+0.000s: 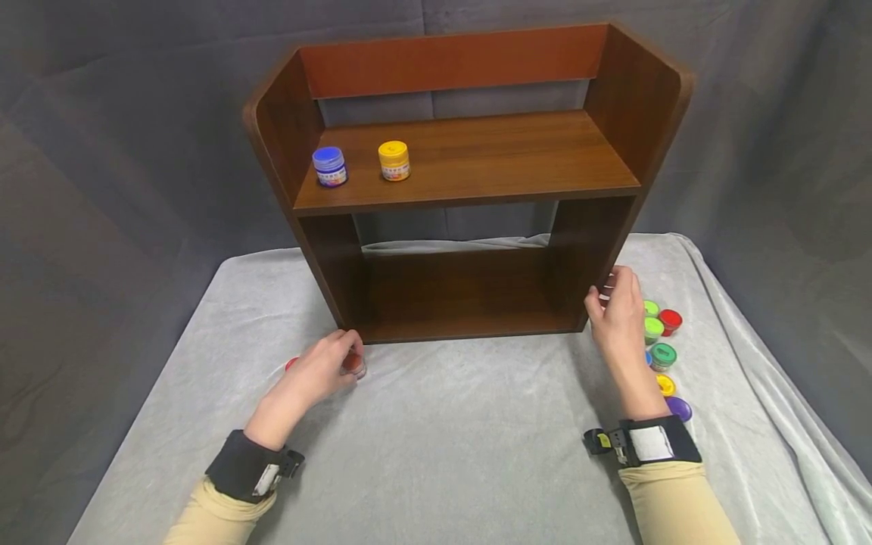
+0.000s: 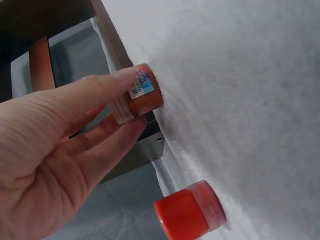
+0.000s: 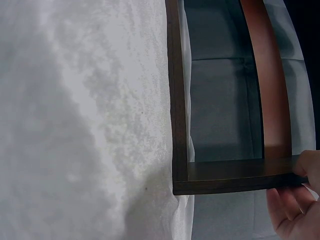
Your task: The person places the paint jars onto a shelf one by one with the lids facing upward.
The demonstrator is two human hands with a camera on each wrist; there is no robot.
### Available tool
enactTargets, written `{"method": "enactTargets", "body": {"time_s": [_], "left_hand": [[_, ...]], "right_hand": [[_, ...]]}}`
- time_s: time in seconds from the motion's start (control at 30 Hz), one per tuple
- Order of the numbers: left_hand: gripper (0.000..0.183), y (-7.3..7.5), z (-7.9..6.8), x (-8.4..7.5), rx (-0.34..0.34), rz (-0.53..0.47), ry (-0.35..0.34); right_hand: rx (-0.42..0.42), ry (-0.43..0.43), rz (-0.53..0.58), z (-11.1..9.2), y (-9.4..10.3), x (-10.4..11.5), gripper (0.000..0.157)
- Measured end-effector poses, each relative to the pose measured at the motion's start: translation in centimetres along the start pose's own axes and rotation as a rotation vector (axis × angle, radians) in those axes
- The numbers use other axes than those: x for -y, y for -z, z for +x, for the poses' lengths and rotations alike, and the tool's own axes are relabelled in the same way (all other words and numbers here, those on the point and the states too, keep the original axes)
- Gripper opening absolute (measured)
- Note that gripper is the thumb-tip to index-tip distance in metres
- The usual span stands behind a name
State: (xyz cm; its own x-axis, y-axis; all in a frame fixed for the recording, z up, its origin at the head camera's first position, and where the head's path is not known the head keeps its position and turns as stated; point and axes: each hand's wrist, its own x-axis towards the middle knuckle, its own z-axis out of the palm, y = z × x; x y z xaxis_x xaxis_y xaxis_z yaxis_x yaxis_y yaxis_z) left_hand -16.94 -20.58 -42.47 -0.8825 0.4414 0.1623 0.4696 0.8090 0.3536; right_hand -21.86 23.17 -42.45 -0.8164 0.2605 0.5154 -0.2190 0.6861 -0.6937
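My left hand (image 1: 319, 371) pinches a small brownish-red paint jar (image 2: 146, 90) between thumb and fingers. The jar stands on the cloth by the lower left front corner of a brown wooden shelf (image 1: 490, 151). Beside that hand is a red paint jar (image 2: 190, 210), mostly hidden behind it in the head view. My right hand (image 1: 620, 314) grips the shelf's right side panel near its lower front edge, thumb on the inner side and fingers outside. On the upper board stand a blue paint jar (image 1: 330, 166) and a yellow paint jar (image 1: 394, 161).
Right of the shelf, several more jars cluster on the pale cloth (image 1: 463, 431), among them a red jar (image 1: 671, 321), a dark green jar (image 1: 663, 355) and a purple-lidded jar (image 1: 679, 409). My right forearm partly covers this group. Grey curtains (image 1: 136, 151) hang behind.
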Motion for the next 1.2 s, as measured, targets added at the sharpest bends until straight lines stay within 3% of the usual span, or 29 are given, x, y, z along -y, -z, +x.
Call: {"method": "enactTargets", "body": {"time_s": [0.3, 0.73, 1.2], "left_hand": [[0.037, -0.44, 0.00, 0.33, 0.017, -0.031, 0.036], [0.035, -0.59, -0.12, 0.43, -0.010, -0.022, -0.022], [0.030, -0.26, 0.14, -0.02, -0.194, -0.066, -0.206]], "right_hand": [[0.006, 0.001, -0.001, 0.08, 0.09, -0.14, 0.026], [-0.032, 0.053, 0.012, 0.07, -0.08, -0.30, 0.025], [-0.013, 0.018, -0.006, -0.03, -0.01, -0.14, 0.026]]}}
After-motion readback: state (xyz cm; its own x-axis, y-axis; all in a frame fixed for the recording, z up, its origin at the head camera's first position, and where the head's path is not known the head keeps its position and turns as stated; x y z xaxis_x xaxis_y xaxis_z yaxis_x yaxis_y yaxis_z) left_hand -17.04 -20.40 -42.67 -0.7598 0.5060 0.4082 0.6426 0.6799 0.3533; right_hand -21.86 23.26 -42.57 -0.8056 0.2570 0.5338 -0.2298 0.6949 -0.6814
